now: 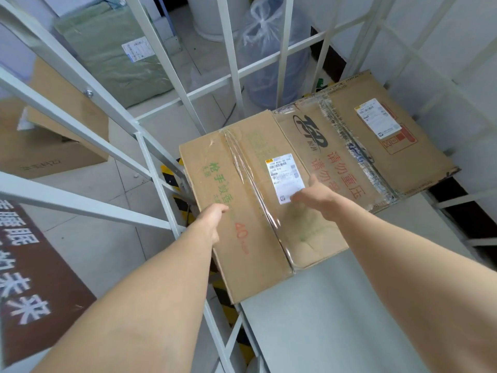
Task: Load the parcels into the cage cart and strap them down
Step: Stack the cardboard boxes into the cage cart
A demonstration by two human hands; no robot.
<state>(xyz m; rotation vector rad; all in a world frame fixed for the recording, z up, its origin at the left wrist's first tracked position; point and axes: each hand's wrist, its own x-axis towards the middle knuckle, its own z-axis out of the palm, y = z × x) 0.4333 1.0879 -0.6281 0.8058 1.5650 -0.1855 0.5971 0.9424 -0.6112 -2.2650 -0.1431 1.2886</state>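
Outside, upper left: green sack (pixel 113 49) and brown carton (pixel 53 141) wait beyond the cage bars (pixel 232 74).
Left hand (pixel 212 220): at the near box's left edge; fingers hidden, so I cannot tell its grip.
Near box (pixel 242 200): centre, on the cart floor (pixel 336 305), long axis running away from me.
Right hand (pixel 314 195): spread flat on top, nearer the far box (pixel 363 146).
Next: probably squaring it rightward.

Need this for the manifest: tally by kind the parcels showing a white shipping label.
Cardboard boxes: 2, the near box and the far box
Green woven sack: 1
Total: 3
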